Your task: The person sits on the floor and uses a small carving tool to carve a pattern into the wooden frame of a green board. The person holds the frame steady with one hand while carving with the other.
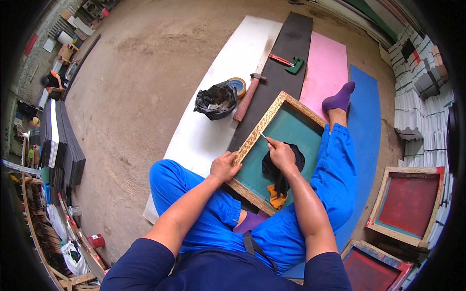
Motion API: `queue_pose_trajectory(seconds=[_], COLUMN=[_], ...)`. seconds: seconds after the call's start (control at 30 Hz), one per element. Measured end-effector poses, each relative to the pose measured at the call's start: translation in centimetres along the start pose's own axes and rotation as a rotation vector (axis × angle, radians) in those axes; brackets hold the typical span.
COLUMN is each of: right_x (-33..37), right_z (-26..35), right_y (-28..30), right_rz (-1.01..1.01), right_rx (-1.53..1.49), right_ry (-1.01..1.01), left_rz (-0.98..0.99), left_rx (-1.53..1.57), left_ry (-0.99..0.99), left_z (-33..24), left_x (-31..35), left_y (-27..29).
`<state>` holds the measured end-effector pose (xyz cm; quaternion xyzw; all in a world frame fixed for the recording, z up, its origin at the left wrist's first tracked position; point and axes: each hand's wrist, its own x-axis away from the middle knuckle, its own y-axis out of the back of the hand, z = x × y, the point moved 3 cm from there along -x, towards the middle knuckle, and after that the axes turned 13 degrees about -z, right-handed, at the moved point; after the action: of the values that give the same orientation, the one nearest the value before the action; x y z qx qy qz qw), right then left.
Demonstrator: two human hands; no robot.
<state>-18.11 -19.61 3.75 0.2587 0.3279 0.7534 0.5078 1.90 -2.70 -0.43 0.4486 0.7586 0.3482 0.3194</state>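
Observation:
A wooden screen-printing frame (257,133) with a green mesh panel (297,127) lies tilted between my legs. My left hand (225,166) is closed around its left rail, near the lower corner. Above the mesh, my right hand (281,154) pinches a thin, pale, pointed tool (262,135), whose tip is at the inner edge of that rail; its exact kind is hard to make out. A black cloth (298,159) lies on the mesh, partly hidden behind my right hand and wrist. Below it is a bunched yellow-orange cloth (277,198).
Ahead lie a hammer (247,97), a tape roll (237,87), a black plastic bag (216,101), and a red cutter (280,59) beside a green tool (294,66). White, black, pink and blue sheets (364,106) cover the floor. Red-meshed frames (407,206) stand right, below paper stacks (417,92).

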Motion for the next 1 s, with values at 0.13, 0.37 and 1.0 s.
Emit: queue_pose_trajectory(seconds=[0.13, 0.37, 1.0], right_x=[0.2, 0.0, 0.3], right_z=[0.9, 1.1, -0.2], right_y=[0.7, 0.7, -1.5], right_rz=[-0.003, -0.004, 0.057], right_rx=[0.075, 0.094, 0.196], right_ry=[-0.010, 0.015, 0.106], left_rz=[0.003, -0.013, 0.001], left_rx=[0.009, 0.015, 0.016], left_ry=[0.001, -0.015, 0.001], left_z=[0.1, -0.3, 0.0], left_x=[-0.2, -0.3, -0.3], left_y=[-0.1, 0.1, 0.3])
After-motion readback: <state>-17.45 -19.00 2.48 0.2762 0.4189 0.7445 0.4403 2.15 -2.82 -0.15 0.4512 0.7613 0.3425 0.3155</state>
